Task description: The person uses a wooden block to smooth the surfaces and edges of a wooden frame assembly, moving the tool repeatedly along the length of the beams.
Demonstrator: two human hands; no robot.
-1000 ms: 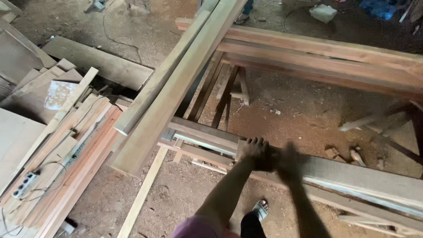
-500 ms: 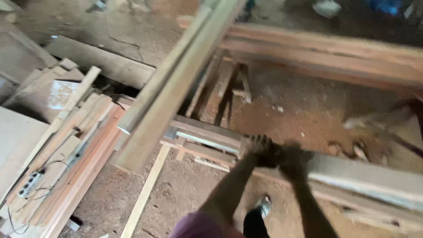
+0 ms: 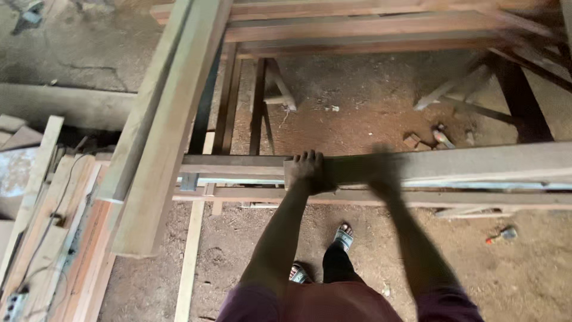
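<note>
Dirt-floor wood shop, L hand (image 3: 308, 172) & R hand (image 3: 384, 179) fingers clamped on plank (image 3: 476, 164) end

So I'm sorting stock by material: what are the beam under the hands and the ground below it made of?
The beam looks like rough-sawn, unfinished timber: dull brown face, square edges, no paint or sheen. The left hand wraps its cut end; the right hand is motion-blurred on it. The ground looks like packed reddish earth strewn with wood scraps.
</note>
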